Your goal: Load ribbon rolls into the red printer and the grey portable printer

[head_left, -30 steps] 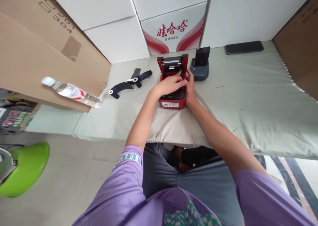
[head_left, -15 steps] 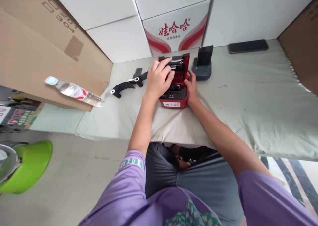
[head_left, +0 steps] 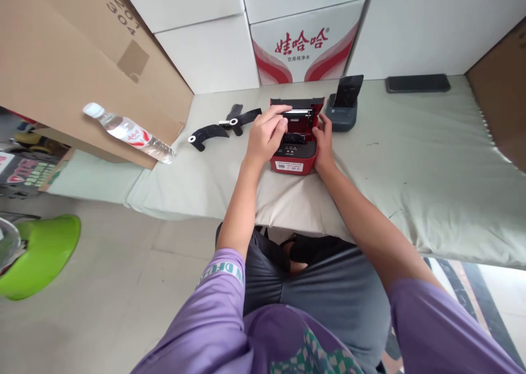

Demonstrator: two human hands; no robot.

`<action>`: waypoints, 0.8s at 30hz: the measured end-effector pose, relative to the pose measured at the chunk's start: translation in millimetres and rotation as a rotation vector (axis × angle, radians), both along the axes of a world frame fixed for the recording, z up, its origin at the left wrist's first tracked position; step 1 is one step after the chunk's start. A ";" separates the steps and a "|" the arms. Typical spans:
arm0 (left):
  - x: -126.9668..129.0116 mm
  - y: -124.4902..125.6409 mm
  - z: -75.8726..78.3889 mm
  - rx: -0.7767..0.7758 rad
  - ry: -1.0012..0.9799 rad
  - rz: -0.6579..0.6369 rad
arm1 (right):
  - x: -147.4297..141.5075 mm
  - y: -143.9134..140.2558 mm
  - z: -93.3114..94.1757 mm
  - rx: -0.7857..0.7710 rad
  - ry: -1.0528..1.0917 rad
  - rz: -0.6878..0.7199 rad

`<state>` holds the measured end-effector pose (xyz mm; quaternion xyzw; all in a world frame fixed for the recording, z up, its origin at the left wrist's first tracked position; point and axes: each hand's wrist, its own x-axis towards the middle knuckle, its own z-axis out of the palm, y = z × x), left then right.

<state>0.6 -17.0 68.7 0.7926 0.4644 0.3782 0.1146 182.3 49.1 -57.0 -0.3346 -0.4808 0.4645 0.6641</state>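
A red and black label printer (head_left: 292, 166) stands on the covered bench with its lid (head_left: 318, 104) raised. Inside the lid a silver bar shows, and a black roll lies in the body. My left hand (head_left: 266, 134) closes on the lid's left side, index finger stretched along the bar and thumb bent below it. My right hand (head_left: 324, 141) grips the printer's right side, thumb over the rim. Left of the printer lie black curved straps (head_left: 209, 132) with white round ends. Behind my right hand sits a dark blue device (head_left: 342, 119) with a black sheet standing out of it.
A black phone (head_left: 418, 83) lies at the back right of the bench. White cartons (head_left: 302, 45) form a wall behind. A water bottle (head_left: 131, 134) leans against a brown box (head_left: 135, 94) on the left. A green chair (head_left: 49, 253) stands on the floor.
The printer's lid has tilted down toward me, with my left hand still on it. My right hand keeps its hold. The whole view has shifted slightly.
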 end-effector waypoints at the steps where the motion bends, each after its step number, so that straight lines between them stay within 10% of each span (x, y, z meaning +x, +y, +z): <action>1: 0.3 -0.5 0.0 0.007 -0.004 -0.006 | -0.1 0.0 -0.2 -0.003 0.001 -0.002; 24: -5.7 39.5 -18.1 0.076 -0.015 -0.161 | 2.9 4.5 -8.9 0.070 -0.069 0.009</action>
